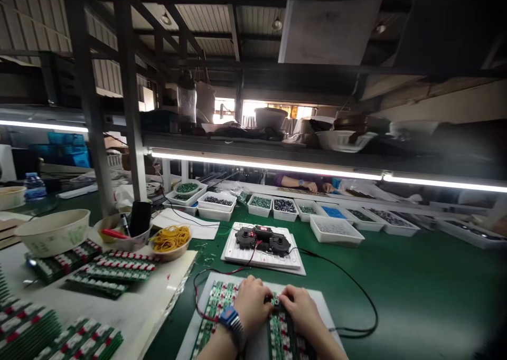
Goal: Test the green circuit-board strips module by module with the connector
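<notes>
My left hand (253, 303), with a blue strap (230, 320) around its wrist, has its fingers curled at the far end of a green circuit board (279, 336). From the other side, my right hand (299, 308) pinches at that same end. A small dark part (276, 300) shows between the two hands; whether the fingertips touch it I cannot tell. Both hands are over a white board (190, 344) lying on the table. Left of my left hand lies another panel of green circuit boards (217, 298), partly covered by that hand and forearm.
Beyond my hands, a black device with red and black wires (263, 240) sits on a white tray (297, 265). White bins of small parts (336, 230) line the back. At left are stacked circuit boards (79, 341) and a bowl of yellow rubber bands (170, 239). A co-worker's hands (311, 186) show behind.
</notes>
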Demonstrator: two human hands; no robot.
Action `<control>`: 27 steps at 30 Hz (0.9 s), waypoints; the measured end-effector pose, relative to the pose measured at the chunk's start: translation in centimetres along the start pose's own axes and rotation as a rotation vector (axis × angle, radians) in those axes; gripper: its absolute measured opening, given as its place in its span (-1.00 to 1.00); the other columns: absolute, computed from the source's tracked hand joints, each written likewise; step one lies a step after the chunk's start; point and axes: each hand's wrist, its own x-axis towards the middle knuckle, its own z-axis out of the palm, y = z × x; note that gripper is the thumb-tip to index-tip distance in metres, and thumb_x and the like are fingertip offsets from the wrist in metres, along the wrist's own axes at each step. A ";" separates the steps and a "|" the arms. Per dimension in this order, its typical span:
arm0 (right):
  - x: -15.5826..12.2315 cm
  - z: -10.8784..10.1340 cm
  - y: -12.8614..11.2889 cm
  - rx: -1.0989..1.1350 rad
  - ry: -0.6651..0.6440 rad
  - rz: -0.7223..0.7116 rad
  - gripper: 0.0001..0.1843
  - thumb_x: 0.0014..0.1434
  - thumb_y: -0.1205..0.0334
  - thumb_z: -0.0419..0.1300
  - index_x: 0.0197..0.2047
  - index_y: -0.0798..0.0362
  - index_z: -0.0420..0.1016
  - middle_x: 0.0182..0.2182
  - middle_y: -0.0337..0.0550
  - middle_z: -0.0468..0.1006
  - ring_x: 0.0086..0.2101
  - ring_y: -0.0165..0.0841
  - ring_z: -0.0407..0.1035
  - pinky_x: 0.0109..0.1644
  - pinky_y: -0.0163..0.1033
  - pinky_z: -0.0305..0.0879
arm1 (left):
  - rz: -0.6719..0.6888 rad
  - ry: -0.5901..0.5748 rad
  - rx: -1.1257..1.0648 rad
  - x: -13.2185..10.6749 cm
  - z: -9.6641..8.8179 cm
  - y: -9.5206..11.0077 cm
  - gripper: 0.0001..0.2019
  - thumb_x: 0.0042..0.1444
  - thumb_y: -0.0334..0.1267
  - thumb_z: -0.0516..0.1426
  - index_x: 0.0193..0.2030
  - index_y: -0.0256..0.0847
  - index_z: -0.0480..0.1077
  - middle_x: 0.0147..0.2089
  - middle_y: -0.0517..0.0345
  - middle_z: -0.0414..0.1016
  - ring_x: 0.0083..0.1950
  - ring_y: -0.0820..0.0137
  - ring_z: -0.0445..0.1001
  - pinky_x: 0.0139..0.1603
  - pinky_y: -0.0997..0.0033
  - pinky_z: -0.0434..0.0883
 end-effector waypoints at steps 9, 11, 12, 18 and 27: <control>-0.7 -1.3 -0.7 0.236 -0.018 -0.001 -0.78 0.12 0.20 0.13 -0.44 0.06 0.58 -0.43 -0.16 0.62 -0.32 -0.28 0.43 -0.27 -0.32 0.19 | 0.081 0.019 0.071 -0.5 -1.8 0.9 -0.78 0.15 -0.21 0.14 -0.13 -0.04 0.60 -0.15 0.05 0.56 0.05 0.15 0.34 0.16 0.09 0.22; -0.7 -1.5 -0.5 0.292 -0.043 -0.014 -0.79 0.10 0.22 0.15 -0.45 0.08 0.57 -0.46 -0.17 0.60 -0.37 -0.31 0.41 -0.32 -0.33 0.17 | 0.117 0.004 0.098 -0.7 -2.3 0.9 -0.78 0.17 -0.20 0.13 -0.14 0.00 0.60 -0.17 0.06 0.57 0.03 0.14 0.35 0.14 0.05 0.22; -0.8 -1.6 -0.4 0.314 -0.067 -0.020 -0.81 0.09 0.23 0.16 -0.46 0.09 0.56 -0.47 -0.17 0.59 -0.39 -0.33 0.40 -0.34 -0.34 0.16 | 0.134 -0.011 0.110 -0.7 -2.5 1.0 -0.79 0.16 -0.20 0.13 -0.15 0.01 0.60 -0.18 0.07 0.57 0.01 0.13 0.36 0.12 0.06 0.24; -0.9 -1.8 0.0 0.300 -0.176 -0.011 -0.91 -0.01 0.35 0.22 -0.51 0.10 0.53 -0.53 -0.23 0.54 -0.43 -0.39 0.34 -0.39 -0.38 0.12 | 0.156 -0.094 0.120 -0.8 -2.8 1.1 -0.80 0.07 -0.24 0.19 -0.17 -0.04 0.60 -0.19 0.09 0.59 -0.01 0.14 0.39 0.01 0.19 0.30; -1.1 -2.1 -0.2 0.251 -0.230 0.018 -0.92 -0.01 0.34 0.23 -0.50 0.10 0.54 -0.57 -0.27 0.48 -0.51 -0.44 0.26 -0.46 -0.39 0.05 | 0.157 -0.133 0.108 -0.7 -2.4 0.9 -0.80 0.07 -0.20 0.21 -0.18 -0.01 0.61 -0.21 0.11 0.60 -0.04 0.17 0.40 -0.07 0.29 0.30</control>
